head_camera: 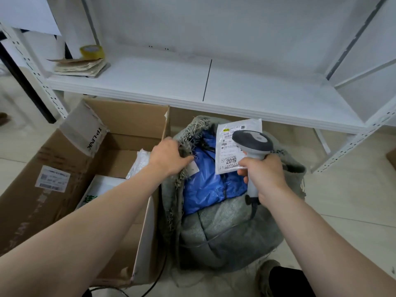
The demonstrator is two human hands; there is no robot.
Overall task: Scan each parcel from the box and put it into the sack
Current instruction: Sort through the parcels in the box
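Holding the sack (225, 228) mouth wide with the left hand (169, 157) clamped on its rim lets the white parcel (233, 146), pinched with the scanner (254, 146) in the right hand (263, 174) at frame centre, drop cleanly.

A roll of yellow tape (92, 51) sits far left on the white shelf (246, 86). Just beside it, nearer, lies a stack of worn papers (80, 67).
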